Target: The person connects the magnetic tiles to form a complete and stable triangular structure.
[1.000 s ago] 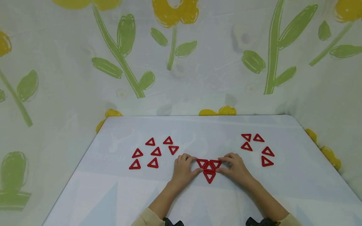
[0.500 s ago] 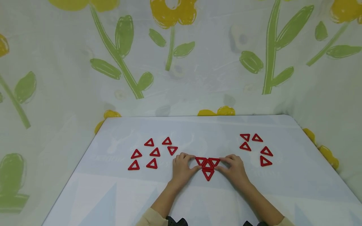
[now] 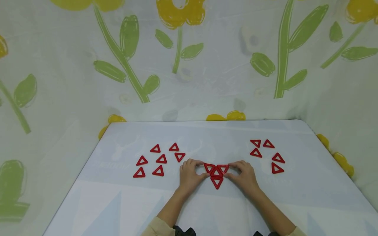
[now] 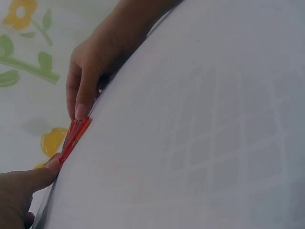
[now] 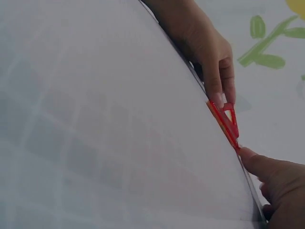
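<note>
Four-part wording aside, several hollow red triangle tiles meet in a cluster at mid-table. My left hand pinches the upper left triangle tile between thumb and forefinger. Opposite it, my right hand pinches the upper right triangle tile likewise. Between them sits an upright centre tile, with a point-down lower tile against its base. Seen edge-on in the left wrist view, red tiles lie between both hands. The right wrist view shows red tiles between the fingertips too.
Loose red triangles lie left of the hands, among them a tile at the near left. Another loose group, including a tile, lies to the right. The white table ends at a flower-patterned cloth behind.
The cluster shifts very slightly away from the body, and its upper tiles sit close against the centre tile. Both hands keep their pinch. The head view has shifted slightly.
</note>
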A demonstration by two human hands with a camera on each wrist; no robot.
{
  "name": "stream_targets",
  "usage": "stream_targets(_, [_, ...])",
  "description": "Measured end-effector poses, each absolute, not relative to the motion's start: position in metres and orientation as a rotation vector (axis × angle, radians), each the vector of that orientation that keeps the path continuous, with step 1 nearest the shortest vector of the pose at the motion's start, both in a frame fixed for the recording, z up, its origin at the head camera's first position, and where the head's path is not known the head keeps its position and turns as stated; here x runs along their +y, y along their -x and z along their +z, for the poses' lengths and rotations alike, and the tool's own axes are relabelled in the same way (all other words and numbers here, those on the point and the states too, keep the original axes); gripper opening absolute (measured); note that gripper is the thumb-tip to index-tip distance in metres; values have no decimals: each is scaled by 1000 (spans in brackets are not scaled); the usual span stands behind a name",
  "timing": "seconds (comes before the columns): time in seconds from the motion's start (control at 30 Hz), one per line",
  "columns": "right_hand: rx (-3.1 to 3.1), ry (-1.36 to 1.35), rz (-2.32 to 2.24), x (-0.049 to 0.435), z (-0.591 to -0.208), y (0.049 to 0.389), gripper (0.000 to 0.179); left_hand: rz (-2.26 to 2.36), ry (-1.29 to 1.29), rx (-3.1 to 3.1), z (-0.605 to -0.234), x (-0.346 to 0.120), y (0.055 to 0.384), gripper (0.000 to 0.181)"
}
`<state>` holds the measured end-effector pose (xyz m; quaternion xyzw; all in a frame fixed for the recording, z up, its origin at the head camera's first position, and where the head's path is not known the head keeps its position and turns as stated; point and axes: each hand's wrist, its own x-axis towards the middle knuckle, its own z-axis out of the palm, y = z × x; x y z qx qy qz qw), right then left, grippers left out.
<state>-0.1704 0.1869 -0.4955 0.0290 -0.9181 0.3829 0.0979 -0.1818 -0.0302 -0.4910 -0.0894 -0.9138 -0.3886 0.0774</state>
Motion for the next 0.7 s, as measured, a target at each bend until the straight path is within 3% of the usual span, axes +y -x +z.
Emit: stream_targets(0.7, [-2555, -1, 1471, 185, -491, 173, 19, -1278, 396, -2662, -496, -35, 183, 26])
